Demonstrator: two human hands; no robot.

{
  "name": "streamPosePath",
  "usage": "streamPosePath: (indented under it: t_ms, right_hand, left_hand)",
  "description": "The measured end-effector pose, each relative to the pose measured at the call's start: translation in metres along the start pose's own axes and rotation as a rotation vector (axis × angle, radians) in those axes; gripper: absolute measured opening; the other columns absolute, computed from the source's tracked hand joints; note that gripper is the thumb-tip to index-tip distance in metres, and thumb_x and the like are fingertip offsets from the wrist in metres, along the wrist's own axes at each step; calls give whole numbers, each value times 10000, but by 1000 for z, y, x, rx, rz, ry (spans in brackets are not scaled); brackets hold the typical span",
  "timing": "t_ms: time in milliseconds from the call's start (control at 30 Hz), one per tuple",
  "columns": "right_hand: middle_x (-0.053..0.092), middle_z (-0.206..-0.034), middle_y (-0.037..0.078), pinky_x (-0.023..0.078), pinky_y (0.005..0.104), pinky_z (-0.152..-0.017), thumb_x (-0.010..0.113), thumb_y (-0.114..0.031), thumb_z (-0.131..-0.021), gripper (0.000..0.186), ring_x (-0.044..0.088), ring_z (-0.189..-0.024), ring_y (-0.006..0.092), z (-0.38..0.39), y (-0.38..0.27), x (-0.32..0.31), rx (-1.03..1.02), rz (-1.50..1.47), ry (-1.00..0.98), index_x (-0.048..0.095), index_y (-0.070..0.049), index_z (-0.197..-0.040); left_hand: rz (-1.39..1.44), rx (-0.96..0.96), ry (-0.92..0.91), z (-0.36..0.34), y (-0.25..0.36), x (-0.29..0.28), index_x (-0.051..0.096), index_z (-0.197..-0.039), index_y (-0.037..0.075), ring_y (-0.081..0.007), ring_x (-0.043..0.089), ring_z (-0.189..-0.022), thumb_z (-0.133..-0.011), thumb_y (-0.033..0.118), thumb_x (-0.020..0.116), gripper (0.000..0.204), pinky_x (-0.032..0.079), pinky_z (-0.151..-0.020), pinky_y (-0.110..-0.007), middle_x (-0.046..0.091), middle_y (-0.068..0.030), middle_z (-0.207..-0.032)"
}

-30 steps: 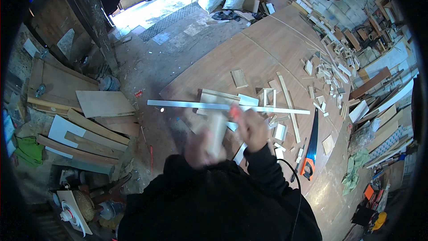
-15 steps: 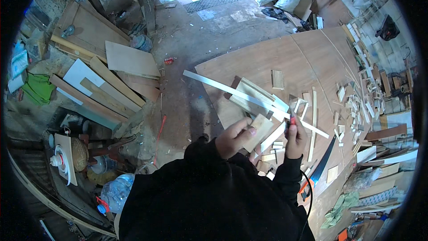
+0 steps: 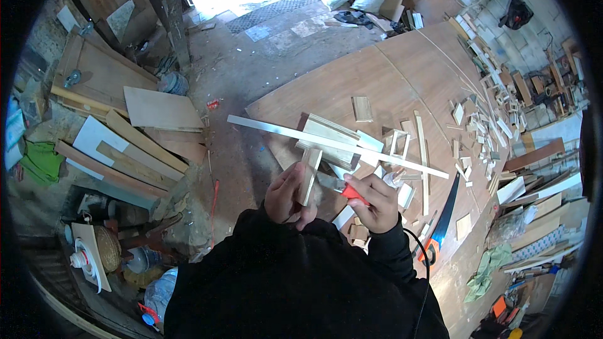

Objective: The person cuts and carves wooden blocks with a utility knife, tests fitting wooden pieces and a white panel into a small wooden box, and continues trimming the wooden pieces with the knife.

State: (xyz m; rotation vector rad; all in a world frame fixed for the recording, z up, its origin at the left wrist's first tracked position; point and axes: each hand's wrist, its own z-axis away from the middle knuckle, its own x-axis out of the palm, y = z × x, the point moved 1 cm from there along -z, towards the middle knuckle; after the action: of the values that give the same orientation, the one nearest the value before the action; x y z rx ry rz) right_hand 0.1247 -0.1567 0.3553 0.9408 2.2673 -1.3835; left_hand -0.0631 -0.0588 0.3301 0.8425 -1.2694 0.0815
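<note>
A pale, flat wooden piece (image 3: 309,177) is held tilted on the near side. Just right of it, a red-handled tool (image 3: 355,194) is held, its grey blade (image 3: 330,182) pointed left.

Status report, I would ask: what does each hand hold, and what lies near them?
Left hand gripping wooden block. Right hand holding red-handled tool, blade toward block. Long pale strip lies just beyond.
</note>
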Motion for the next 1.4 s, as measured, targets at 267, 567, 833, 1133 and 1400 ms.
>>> streamPosePath:
  t_ms: [267,567,833,1133,1400]
  right_hand:
    - [513,-713,58,412,289,-524,744,-246,-776,430,532,-584,172,-2,-6,-12,-73,78,-63,694,-77,-1168]
    - [490,-697,39,397,284,-491,747,-256,-756,431,520,-545,158,-4,-4,-15,-128,133,-94,704,-111,-1159]
    - [503,-674,47,419,296,-485,756,-232,-744,429,537,-542,172,-18,-3,-8,-138,115,-30,704,-144,-1161]
    - [538,-685,71,440,327,-491,724,-216,-776,399,543,-539,227,-25,12,16,-73,200,37,699,-166,-1171]
    - [579,-762,92,426,270,-687,539,-105,-951,312,539,-711,146,-28,69,-73,189,113,594,615,0,-1235]
  left_hand:
    - [73,-130,-150,-4,-4,7,477,-1076,107,-157,357,-286,-1043,412,310,350,279,-304,-266,466,-86,-496]
    - [3,-92,-112,-8,-9,3,474,-1152,125,-127,325,-318,-1047,391,325,323,259,-358,-277,351,-37,-454]
    - [1,-62,-227,-15,-6,-6,468,-1263,178,-117,298,-324,-1049,370,328,320,254,-381,-278,335,-29,-459]
    - [226,-16,-201,-31,-17,-43,552,-1204,199,-128,296,-320,-1050,374,314,333,259,-382,-274,388,-40,-469]
    - [-226,127,65,-5,3,-15,507,-1119,35,-97,360,-346,-1039,363,387,358,312,-370,-249,421,22,-498]
